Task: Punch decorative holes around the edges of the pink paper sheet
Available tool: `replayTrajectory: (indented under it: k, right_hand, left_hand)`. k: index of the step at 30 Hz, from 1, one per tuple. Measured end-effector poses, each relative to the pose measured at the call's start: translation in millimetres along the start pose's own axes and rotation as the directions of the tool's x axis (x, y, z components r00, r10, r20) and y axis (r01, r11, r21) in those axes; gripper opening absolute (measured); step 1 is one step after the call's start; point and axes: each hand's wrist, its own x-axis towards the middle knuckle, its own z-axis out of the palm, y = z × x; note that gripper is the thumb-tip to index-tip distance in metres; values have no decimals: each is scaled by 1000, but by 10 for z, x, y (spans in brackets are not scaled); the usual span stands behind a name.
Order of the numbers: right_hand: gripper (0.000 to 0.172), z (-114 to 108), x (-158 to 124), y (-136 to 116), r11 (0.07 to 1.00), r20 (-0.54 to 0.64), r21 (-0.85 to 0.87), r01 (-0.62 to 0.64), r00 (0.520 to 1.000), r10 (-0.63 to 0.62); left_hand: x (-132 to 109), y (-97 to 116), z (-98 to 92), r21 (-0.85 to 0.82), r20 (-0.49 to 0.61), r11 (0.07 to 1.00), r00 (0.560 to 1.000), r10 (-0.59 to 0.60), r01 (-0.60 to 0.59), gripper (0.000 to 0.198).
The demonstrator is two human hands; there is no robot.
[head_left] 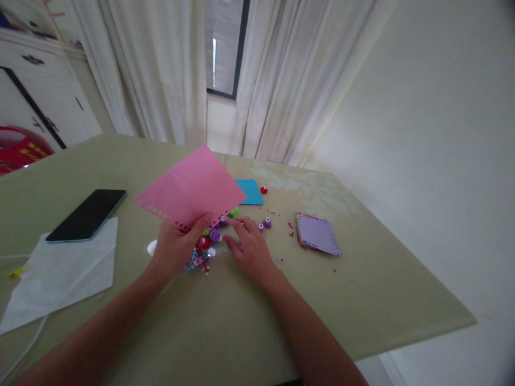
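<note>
At the near side, the bare forearms reach over the greenish table (229, 332). To the near left, a white cable (38, 335) runs by a white sheet (76, 273). Between the forearms lies a small heap of coloured confetti (197, 261), with a red rounded piece (203, 243) at its far side.

The left hand (179, 247) pinches the pink paper (197, 187) at its near corner, thumb uppermost; nearly all of the sheet spreads beyond that grip, raised over the table, with small cut-outs along its two near edges. The right hand (251, 249) is just right of the sheet, thumb and forefinger parted beside a purple rounded piece (216, 235); I cannot tell whether it grips anything.

Farther right sits a stack of small papers (319, 234), lilac on top. Two purple pieces with white tops (265, 223) stand just beyond the right hand. On the left, a dark phone (88, 214) lies partly on the white sheet. Beyond the pink paper's right corner are a blue card (251, 193) and a red piece with a white top (264, 190). Pale curtains (156, 69) hang at the far side.
</note>
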Motion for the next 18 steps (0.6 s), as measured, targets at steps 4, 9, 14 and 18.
replayTrajectory:
  k: [4, 9, 14, 18]
  right_hand:
    - [39, 96, 3, -155, 996, 203, -21, 84, 976, -78]
    - [30, 98, -7, -132, 999, 243, 3, -36, 969, 34]
    - [41, 98, 3, -52, 953, 80, 245, -180, 983, 165]
    - [38, 60, 54, 39, 673, 81, 646, -359, 910, 408]
  left_hand:
    - [8, -43, 14, -95, 15, 994, 998, -56, 57, 50]
    - [14, -53, 15, -156, 0, 985, 997, -73, 72, 51]
    - [11, -3, 30, -176, -16, 982, 997, -75, 71, 47]
    - [17, -53, 31, -139, -10, 990, 1000, -29, 28, 42]
